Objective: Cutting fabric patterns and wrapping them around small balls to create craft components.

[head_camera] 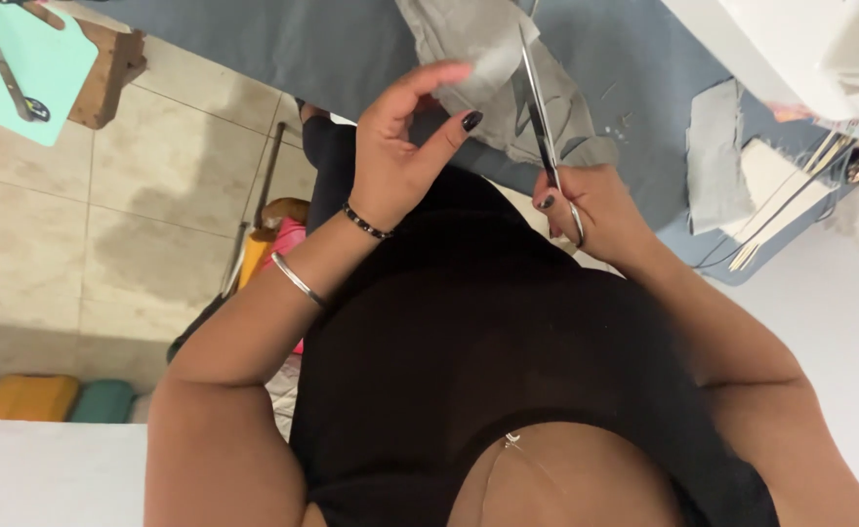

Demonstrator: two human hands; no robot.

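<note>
Beige tiled floor (49, 244) fills the left; a blue-grey cloth-covered table (634, 88) spans the top, its right end cut off under a white sewing machine (791, 44); the left hand (395, 156) pinches the edge of a grey fabric piece (478, 49) between thumb and fingers; the right hand (595, 210) grips the scissors (539, 107), handle loops hidden in the fist, blades along the fabric; whether the blades are parted is unclear; open floor lies left of the arms.

The light is bright and soft all over. The white machine (800, 44) at the upper right glares. Edges look a little blurry.
</note>
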